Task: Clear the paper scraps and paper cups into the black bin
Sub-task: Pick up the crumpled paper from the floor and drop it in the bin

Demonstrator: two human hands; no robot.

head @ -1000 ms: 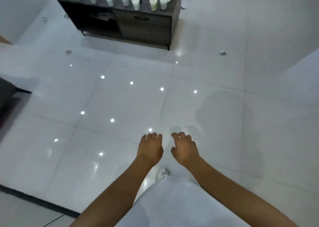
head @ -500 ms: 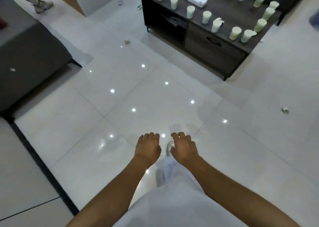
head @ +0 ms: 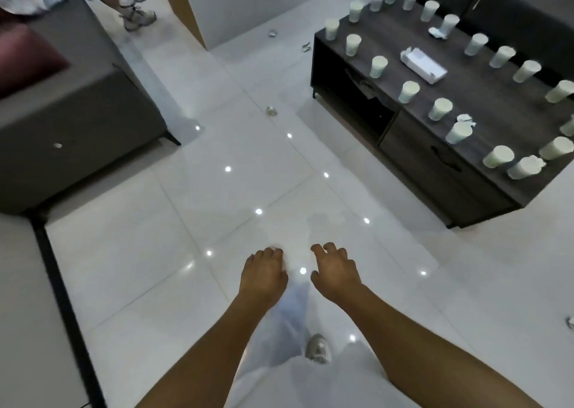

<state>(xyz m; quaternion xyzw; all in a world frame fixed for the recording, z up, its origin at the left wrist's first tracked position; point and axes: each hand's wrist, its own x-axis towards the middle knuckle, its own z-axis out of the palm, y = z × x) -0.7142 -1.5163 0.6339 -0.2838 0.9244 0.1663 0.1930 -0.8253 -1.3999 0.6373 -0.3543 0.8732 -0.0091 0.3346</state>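
White paper cups (head: 410,92) lined the dark wooden worktop's (head: 484,97) edges; your left hand (head: 264,272) and right hand (head: 335,271) hung loosely curled, holding nothing.

Both bare forearms reach forward and down side by side, the left hand (head: 264,272) and right hand (head: 334,271) palm-down, fingers loosely curled, holding nothing.

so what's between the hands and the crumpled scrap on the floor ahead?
Head view: only bare white tile floor between both hands and the small crumpled scrap.
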